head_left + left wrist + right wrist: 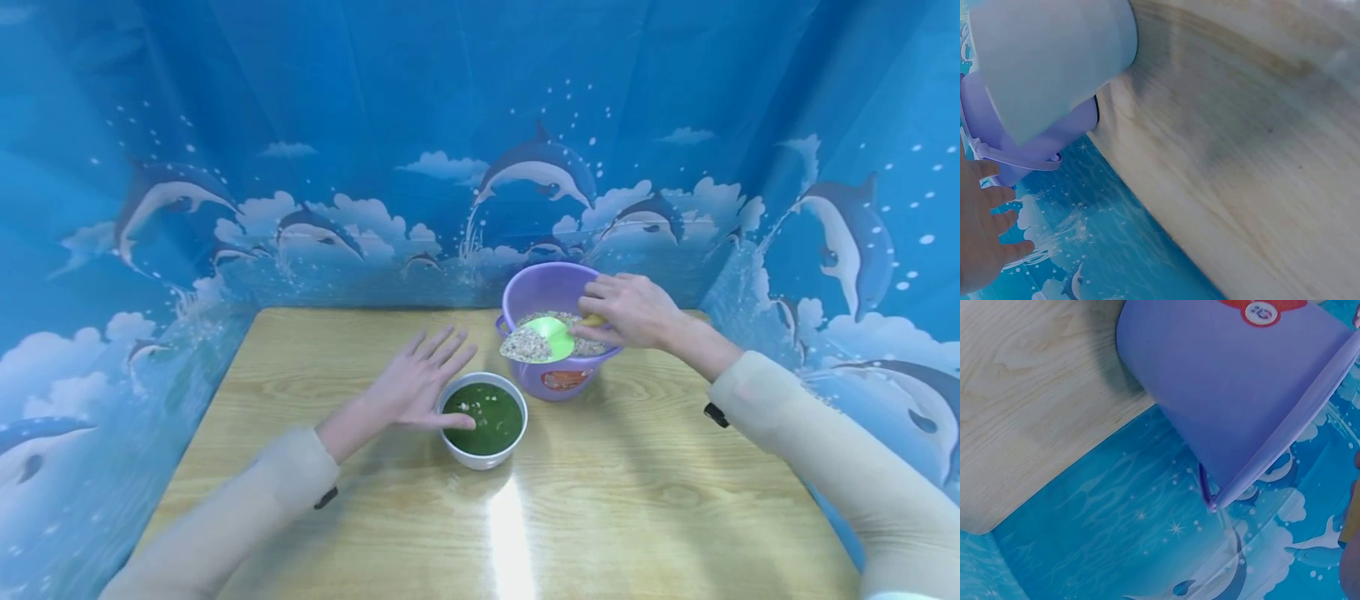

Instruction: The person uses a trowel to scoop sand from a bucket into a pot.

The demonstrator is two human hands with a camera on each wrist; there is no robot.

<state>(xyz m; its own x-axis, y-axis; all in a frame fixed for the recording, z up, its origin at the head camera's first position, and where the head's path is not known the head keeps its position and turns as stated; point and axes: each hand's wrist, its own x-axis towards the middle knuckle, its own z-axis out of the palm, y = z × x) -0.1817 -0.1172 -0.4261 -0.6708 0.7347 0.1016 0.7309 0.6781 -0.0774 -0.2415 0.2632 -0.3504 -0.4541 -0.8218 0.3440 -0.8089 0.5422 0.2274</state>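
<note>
One left hand (426, 385) is outspread at a white bowl (483, 460); the right hand (632, 311) grips a green scoop (558, 340).

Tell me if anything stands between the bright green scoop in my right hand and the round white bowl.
Nothing visible stands between the bright green scoop and the round white bowl, but your left hand is at the bowl's left side, its thumb over part of the opening.

Lime-green scoop (558, 342), purple bucket (551, 290) (its label (565, 380) orange-red)
</note>
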